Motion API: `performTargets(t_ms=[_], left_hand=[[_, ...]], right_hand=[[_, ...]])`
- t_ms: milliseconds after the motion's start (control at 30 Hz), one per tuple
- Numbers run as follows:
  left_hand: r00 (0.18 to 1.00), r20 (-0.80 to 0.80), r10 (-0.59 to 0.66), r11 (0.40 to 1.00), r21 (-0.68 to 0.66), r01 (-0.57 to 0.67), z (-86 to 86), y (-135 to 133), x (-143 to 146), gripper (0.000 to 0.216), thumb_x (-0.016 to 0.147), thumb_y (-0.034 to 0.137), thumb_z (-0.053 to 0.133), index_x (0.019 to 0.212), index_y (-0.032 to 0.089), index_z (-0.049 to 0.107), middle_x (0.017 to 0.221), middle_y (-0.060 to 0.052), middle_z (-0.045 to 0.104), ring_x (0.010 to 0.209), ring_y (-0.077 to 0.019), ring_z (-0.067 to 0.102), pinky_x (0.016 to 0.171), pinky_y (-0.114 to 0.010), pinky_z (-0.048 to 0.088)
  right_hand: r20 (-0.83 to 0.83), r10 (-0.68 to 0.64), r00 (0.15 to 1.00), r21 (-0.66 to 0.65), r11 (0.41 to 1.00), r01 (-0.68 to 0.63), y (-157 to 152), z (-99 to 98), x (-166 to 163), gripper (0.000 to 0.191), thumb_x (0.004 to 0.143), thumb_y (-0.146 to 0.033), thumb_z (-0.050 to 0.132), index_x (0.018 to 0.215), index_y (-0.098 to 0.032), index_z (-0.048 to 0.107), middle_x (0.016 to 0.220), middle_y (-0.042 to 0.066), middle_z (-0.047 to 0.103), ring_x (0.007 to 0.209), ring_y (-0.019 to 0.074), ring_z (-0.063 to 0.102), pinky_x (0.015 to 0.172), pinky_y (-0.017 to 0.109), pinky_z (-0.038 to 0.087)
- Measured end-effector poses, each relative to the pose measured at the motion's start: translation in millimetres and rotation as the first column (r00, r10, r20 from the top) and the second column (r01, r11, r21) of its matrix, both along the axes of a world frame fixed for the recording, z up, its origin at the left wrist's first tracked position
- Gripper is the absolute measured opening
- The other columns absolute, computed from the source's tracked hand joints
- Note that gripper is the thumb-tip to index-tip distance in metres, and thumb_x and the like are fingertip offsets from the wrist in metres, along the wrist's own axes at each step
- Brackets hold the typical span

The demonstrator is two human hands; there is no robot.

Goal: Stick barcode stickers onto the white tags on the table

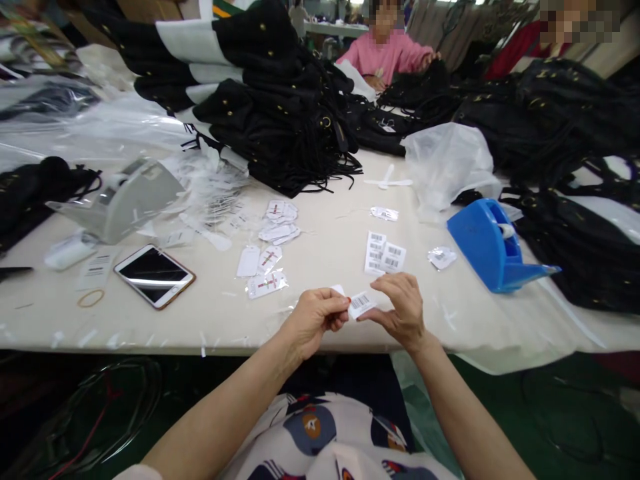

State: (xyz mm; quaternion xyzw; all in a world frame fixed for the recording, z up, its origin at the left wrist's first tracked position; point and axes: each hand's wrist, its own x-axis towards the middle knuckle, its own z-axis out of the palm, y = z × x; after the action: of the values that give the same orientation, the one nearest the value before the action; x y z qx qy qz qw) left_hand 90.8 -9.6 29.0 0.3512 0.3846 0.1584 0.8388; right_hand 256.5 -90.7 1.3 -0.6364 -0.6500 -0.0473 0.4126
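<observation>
Near the front edge of the table, my left hand [320,317] pinches a small white hang tag with a barcode label [361,303] between thumb and fingers. My right hand [403,310] is just right of it, thumb and fingers apart, the thumb at the label's lower right edge. Whether that thumb presses on it I cannot tell. Just beyond my hands lie sheets of barcode stickers [384,253]. Several loose white tags [267,283] lie to the left, some with a red and gold print. Another small tag [442,257] lies to the right.
A blue tape dispenser [483,247] stands at right, a grey one [135,200] at left. A phone [154,275] lies near a rubber band [91,298]. Stacked black fringed bags [280,100] rise behind, beside crumpled plastic [450,163]. A person in pink [387,57] works across the table.
</observation>
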Motion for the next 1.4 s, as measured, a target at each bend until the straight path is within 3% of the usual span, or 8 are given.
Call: performTargets(t_ms=[100,333,567,700,867,1100,1300,1400], left_hand=[[0.987,-0.020,0.160,0.975,0.158,-0.155,-4.4,-5,-2,0.017,0.060,0.024,0.066,0.056,0.012,0.055,0.049,0.000,0.055,0.045,-0.0059,0.044,0.048,-0.020,0.030],[0.946,0.049,0.320,0.904,0.284,-0.320,-11.3,-13,-5,0.015,0.067,0.028,0.063,0.064,0.014,0.060,0.059,0.000,0.060,0.056,-0.0088,0.050,0.058,-0.022,0.038],[0.961,0.013,0.278,0.930,0.245,-0.272,-16.7,-22,-1,0.014,0.062,0.024,0.066,0.063,0.013,0.058,0.056,0.000,0.059,0.053,-0.0079,0.049,0.055,-0.021,0.038],[0.985,-0.069,0.160,0.979,0.142,-0.149,-16.1,-26,-6,0.015,0.059,0.024,0.065,0.060,0.013,0.055,0.053,0.000,0.057,0.047,-0.0077,0.047,0.051,-0.021,0.036],[0.946,-0.285,-0.153,0.920,0.308,0.241,-4.0,-18,-67,0.019,0.066,0.032,0.061,0.064,0.014,0.058,0.058,-0.002,0.059,0.053,-0.0104,0.049,0.055,-0.022,0.037],[0.581,-0.767,0.272,0.666,0.586,0.461,-14.2,44,-188,0.023,0.067,0.040,0.057,0.062,0.018,0.053,0.056,0.003,0.051,0.055,-0.0122,0.045,0.054,-0.023,0.029],[0.290,-0.928,0.232,0.605,0.371,0.704,-21.3,94,-209,0.041,0.048,0.050,0.069,0.068,0.020,0.050,0.060,0.002,0.051,0.057,-0.0155,0.047,0.053,-0.023,0.026],[0.318,-0.932,0.174,0.574,0.359,0.736,-13.6,106,-209,0.044,0.040,0.045,0.074,0.065,0.019,0.050,0.056,0.002,0.050,0.056,-0.0153,0.046,0.051,-0.023,0.025]], right_hand=[[-0.389,0.041,0.921,-0.145,0.984,-0.104,0,-5.5,-12,0.044,0.063,-0.043,0.072,0.097,-0.021,0.056,0.086,0.005,0.061,0.079,0.0207,0.056,0.074,0.036,0.043],[-0.964,-0.147,0.220,-0.178,0.976,-0.127,-6,-8.5,-49,0.028,0.073,-0.038,0.062,0.091,-0.017,0.060,0.085,0.007,0.062,0.071,0.0168,0.058,0.062,0.029,0.044],[-0.977,-0.161,0.139,-0.161,0.987,0.006,7,-2.3,-72,0.017,0.067,-0.032,0.068,0.069,-0.017,0.061,0.062,-0.002,0.054,0.054,0.0092,0.044,0.053,0.023,0.036],[-0.967,-0.189,0.168,-0.186,0.982,0.034,10,-4.5,-67,0.021,0.067,-0.034,0.068,0.065,-0.017,0.058,0.056,-0.004,0.051,0.051,0.0087,0.043,0.052,0.023,0.036],[-0.928,-0.185,0.324,-0.276,0.924,-0.263,6,4.4,-49,0.025,0.070,-0.040,0.065,0.077,-0.017,0.058,0.067,0.000,0.059,0.057,0.0118,0.053,0.053,0.024,0.040],[-0.802,-0.159,0.576,-0.424,0.831,-0.360,7,-3.3,-31,0.026,0.074,-0.041,0.062,0.078,-0.017,0.057,0.064,0.000,0.055,0.056,0.0113,0.050,0.053,0.023,0.041],[-0.714,-0.115,0.691,-0.467,0.814,-0.347,12,-7.7,-40,0.028,0.076,-0.045,0.058,0.080,-0.017,0.056,0.062,0.000,0.055,0.057,0.0132,0.051,0.054,0.025,0.042],[-0.683,-0.098,0.724,-0.466,0.822,-0.328,11,-5.4,-40,0.028,0.076,-0.046,0.059,0.080,-0.018,0.056,0.061,0.000,0.055,0.056,0.0132,0.051,0.054,0.025,0.042]])
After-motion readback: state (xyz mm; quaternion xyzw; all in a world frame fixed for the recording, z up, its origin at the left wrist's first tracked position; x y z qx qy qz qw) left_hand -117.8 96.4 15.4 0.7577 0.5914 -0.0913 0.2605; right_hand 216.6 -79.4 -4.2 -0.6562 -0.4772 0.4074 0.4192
